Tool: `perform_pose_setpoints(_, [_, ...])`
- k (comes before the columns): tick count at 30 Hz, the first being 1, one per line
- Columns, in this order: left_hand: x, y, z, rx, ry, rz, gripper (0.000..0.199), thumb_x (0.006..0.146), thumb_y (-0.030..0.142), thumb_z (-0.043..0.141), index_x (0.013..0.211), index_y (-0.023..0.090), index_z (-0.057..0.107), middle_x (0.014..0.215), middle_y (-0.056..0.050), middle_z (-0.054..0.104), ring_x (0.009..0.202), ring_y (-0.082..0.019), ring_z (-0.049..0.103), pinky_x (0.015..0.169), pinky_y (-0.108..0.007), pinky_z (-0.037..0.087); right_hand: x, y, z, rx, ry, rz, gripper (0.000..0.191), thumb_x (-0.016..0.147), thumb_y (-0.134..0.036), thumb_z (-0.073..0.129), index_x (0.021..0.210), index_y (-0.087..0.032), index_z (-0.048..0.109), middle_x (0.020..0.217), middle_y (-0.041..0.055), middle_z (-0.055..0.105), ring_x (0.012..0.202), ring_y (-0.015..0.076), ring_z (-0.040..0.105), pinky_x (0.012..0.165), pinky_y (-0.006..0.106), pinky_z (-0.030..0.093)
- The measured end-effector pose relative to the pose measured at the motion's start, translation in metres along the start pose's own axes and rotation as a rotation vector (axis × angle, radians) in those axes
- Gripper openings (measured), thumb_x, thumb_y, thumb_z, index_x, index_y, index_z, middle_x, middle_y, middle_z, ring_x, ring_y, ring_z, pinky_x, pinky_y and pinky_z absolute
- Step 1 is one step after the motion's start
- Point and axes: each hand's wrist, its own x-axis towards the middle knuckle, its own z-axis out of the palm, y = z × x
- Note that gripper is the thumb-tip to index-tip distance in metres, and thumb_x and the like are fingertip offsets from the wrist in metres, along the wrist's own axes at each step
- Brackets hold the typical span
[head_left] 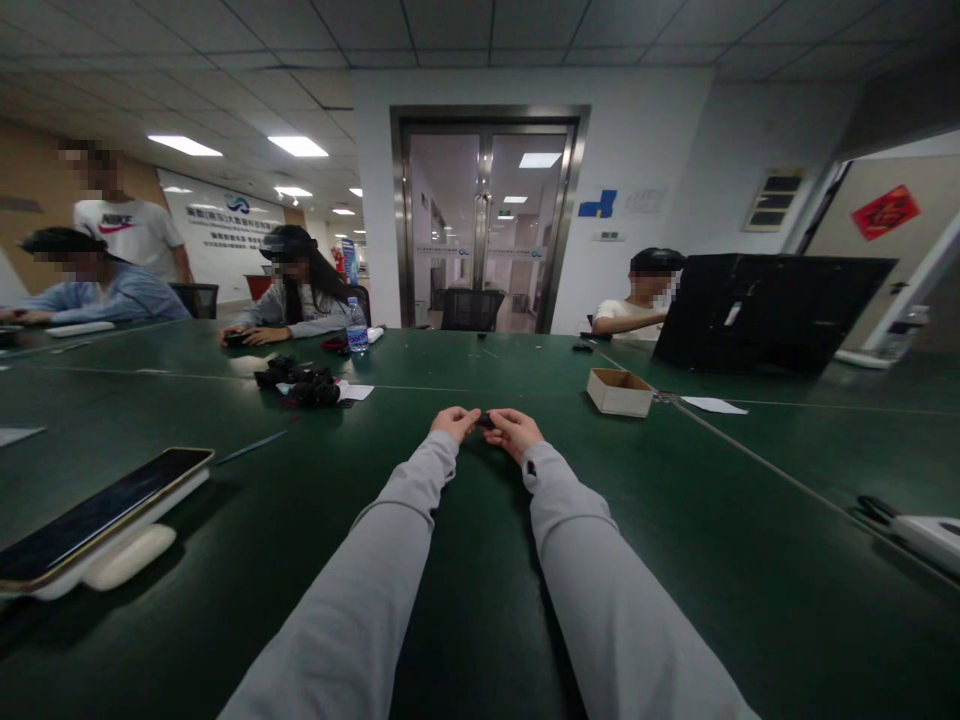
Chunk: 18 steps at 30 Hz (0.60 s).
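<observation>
Both my arms, in light grey sleeves, reach forward over the dark green table (pixel 480 600). Between my fingertips is a small black object (pixel 486 420), too small and too far off to name. My left hand (pixel 454 423) pinches its left end. On the other side, my right hand (pixel 516 432) grips its right end, thumb and fingers closed. The object is held just above or on the tabletop; I cannot tell which. Part of it is hidden behind the fingers.
A small open box (pixel 619 392) stands right of my hands, near a black monitor (pixel 772 310). To the left lie black gear (pixel 300 382), a water bottle (pixel 357 328), a blue pen-like stick (pixel 251 447) and a propped phone (pixel 105 515). Several people are around the table.
</observation>
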Motion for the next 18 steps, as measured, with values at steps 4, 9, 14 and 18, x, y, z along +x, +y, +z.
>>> perform_pose_setpoints(4, [0.0,0.0,0.0,-0.178,-0.082,0.05,0.035,0.053,0.028,0.074,0.082,0.013,0.061,0.069,-0.002,0.059,0.053,-0.007,0.05,0.05,-0.019,0.04,-0.001,-0.002,0.002,0.005,0.024,0.015,0.005,0.079,-0.011,0.057,0.076,-0.011,0.053,0.051,0.0044,0.059,0.042,0.0128,0.057,0.041,0.02,0.049])
perform_pose_setpoints(9, [-0.003,0.008,0.003,-0.182,-0.06,-0.158,0.031,0.073,0.039,0.055,0.091,0.013,0.056,0.058,0.0,0.054,0.042,-0.006,0.048,0.042,-0.018,0.036,0.0,-0.001,0.002,0.009,0.025,0.015,0.008,0.076,-0.014,0.062,0.074,-0.011,0.054,0.05,0.0048,0.059,0.041,0.0125,0.057,0.04,0.019,0.049])
perform_pose_setpoints(14, [-0.006,0.014,0.005,-0.082,-0.063,-0.089,0.018,0.074,0.025,0.052,0.089,0.015,0.055,0.048,0.006,0.042,0.034,-0.004,0.036,0.035,-0.015,0.026,0.002,0.0,0.002,0.013,0.012,0.01,0.008,0.075,-0.012,0.062,0.073,-0.011,0.054,0.05,0.0051,0.059,0.042,0.0122,0.057,0.039,0.018,0.048])
perform_pose_setpoints(18, [-0.004,0.012,0.003,-0.075,-0.07,-0.16,0.024,0.077,0.031,0.044,0.093,0.017,0.054,0.049,0.005,0.044,0.033,-0.005,0.036,0.033,-0.016,0.023,0.003,0.0,0.001,0.01,0.011,0.012,0.01,0.073,-0.014,0.064,0.072,-0.012,0.055,0.051,0.0044,0.059,0.044,0.0128,0.057,0.039,0.019,0.049])
